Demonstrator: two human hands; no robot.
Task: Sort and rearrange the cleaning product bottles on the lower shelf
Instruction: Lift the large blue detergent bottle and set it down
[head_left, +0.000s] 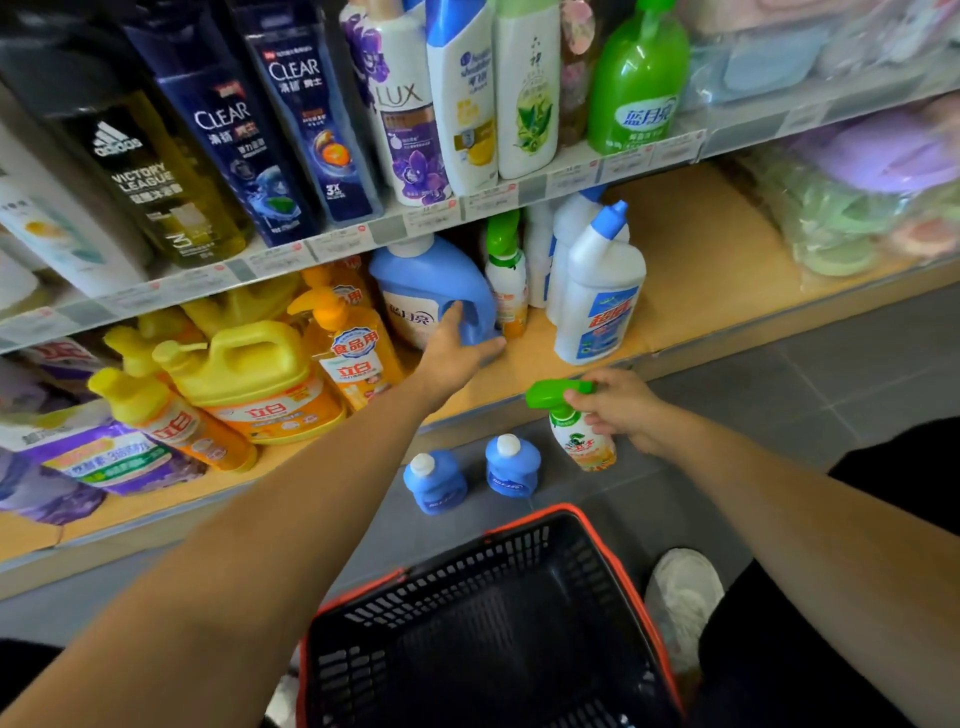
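- My left hand (457, 351) curls round the handle of the blue jug (431, 280), which stands on the shelf (701, 260).
- My right hand (623, 410) grips a spray bottle (582, 441) at its neck, just before the shelf's edge.
- Two small blue bottles (436, 483) stand on the floor below that edge.

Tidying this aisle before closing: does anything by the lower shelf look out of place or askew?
Yes. Two small blue bottles stand on the floor in front of the lower shelf, not on it. On the shelf's left, a yellow pump bottle leans steeply beside the yellow jug instead of standing upright.
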